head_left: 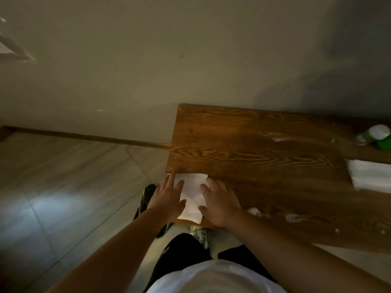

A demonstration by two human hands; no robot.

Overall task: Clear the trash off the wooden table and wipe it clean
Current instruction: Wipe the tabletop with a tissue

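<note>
A white folded paper towel [192, 195] lies flat at the near left corner of the wooden table [254, 149]. My left hand [169, 197] presses on its left side with fingers spread, partly over the table's left edge. Flat on the towel's right side rests my right hand [218, 203]. Neither hand grips anything. White smears and crumbs [294, 217] mark the table near its front edge, and another pale smear [279, 138] shows further back.
A stack of white napkins [370, 176] sits at the table's right. A green and white bottle [376, 136] lies at the far right by the wall. The table stands against a beige wall; tiled floor [74, 187] spreads to the left. Shoes show below the table edge.
</note>
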